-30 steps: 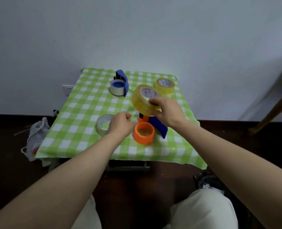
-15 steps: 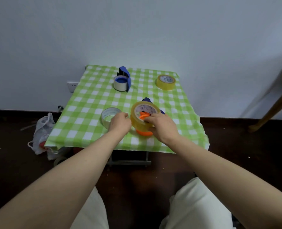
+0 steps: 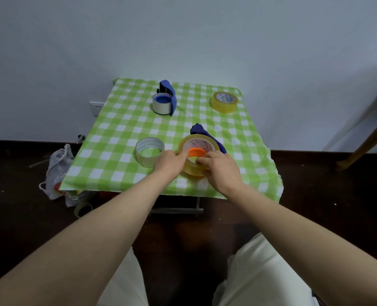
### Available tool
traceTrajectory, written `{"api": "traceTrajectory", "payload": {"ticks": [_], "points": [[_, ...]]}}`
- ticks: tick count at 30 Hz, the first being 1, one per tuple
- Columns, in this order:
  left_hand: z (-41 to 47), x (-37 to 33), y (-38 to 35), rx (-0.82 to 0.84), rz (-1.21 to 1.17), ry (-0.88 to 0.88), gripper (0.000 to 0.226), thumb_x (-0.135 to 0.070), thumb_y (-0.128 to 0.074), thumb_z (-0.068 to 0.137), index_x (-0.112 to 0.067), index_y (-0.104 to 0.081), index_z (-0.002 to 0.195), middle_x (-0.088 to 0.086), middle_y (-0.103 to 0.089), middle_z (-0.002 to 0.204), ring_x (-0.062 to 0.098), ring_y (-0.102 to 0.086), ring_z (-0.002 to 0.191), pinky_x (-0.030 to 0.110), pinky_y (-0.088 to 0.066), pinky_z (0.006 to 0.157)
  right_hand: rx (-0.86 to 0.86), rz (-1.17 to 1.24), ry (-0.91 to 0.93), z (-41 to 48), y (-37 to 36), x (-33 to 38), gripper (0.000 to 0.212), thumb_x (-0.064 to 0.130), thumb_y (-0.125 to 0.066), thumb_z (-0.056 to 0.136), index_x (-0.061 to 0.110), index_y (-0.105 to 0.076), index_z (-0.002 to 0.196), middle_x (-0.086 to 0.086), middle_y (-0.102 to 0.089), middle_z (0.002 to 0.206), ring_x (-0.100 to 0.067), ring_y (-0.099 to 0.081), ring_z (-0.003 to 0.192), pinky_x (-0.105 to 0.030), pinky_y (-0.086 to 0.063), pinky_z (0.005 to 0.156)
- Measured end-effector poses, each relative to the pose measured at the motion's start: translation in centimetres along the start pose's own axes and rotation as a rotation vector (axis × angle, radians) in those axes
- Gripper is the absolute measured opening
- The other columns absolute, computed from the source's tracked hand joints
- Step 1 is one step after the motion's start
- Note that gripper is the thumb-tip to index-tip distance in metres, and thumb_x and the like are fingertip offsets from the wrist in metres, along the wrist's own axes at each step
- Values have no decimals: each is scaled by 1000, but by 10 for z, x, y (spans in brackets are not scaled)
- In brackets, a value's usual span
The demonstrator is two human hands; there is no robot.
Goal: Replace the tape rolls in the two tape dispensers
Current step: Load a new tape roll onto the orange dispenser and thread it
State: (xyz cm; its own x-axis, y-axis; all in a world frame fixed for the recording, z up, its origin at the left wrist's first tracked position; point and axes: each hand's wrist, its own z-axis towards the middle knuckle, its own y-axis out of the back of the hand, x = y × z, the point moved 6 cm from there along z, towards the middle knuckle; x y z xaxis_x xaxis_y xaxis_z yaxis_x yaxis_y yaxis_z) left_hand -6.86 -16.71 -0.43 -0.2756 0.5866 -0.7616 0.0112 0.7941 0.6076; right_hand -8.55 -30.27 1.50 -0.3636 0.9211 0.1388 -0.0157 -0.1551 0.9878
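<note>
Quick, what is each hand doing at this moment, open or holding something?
Left hand: closed on the left rim of the yellow roll.
Right hand: closed on the same roll, near side, over the orange hub.

Your checked tablecloth (image 3: 121, 129) looks like smooth, faintly glossy plastic sheet. The yellow tape roll (image 3: 224, 102) at its far right corner is shiny translucent film, as is the clear roll (image 3: 149, 151) near the front edge. The far dispenser (image 3: 169, 96) is matt blue plastic; the hub (image 3: 197, 152) is smooth orange plastic
</note>
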Motion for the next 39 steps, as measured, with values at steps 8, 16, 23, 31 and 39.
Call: {"api": "traceTrajectory", "payload": {"ticks": [8,16,23,31,39], "points": [[7,3,-7,11,118,-9,30,-27,-47,91,-12,-50,66,0,-45,59,16,-42,55,29,-27,48,35,113,-94,1,-20,-14,45,11,-56,89,26,-52,132,2,-48,133,-23,-46,123,-32,-45,88],[16,11,-12,5,92,8,32,-29,-49,89,-14,-44,62,4,-48,61,25,-48,65,30,-34,57,-180,226,-90,-1,3,-20,45,31,-55,77,16,-64,118,-7,-56,121,-27,-51,114,-39,-45,93],[20,5,-21,54,113,13,24,-34,-60,83,-10,-57,84,9,-63,83,28,-63,79,33,-46,67,19,363,-584,35,1,-56,65,36,-66,79,9,-35,130,-12,-46,127,-31,-55,110,-38,-47,78],[17,3,-26,123,-154,61,13,-28,-62,72,-20,-52,74,6,-61,85,31,-66,91,43,-55,86,114,276,-583,51,-15,-51,31,12,-53,84,5,-42,111,-7,-53,87,-29,-53,75,-34,-40,61],[10,0,-5,170,-831,183,12,-23,-52,85,-13,-59,81,5,-60,81,21,-56,82,37,-49,83,46,938,-679,39,-15,-52,26,9,-61,82,4,-50,104,-10,-58,93,-32,-64,76,-40,-59,58]]}}
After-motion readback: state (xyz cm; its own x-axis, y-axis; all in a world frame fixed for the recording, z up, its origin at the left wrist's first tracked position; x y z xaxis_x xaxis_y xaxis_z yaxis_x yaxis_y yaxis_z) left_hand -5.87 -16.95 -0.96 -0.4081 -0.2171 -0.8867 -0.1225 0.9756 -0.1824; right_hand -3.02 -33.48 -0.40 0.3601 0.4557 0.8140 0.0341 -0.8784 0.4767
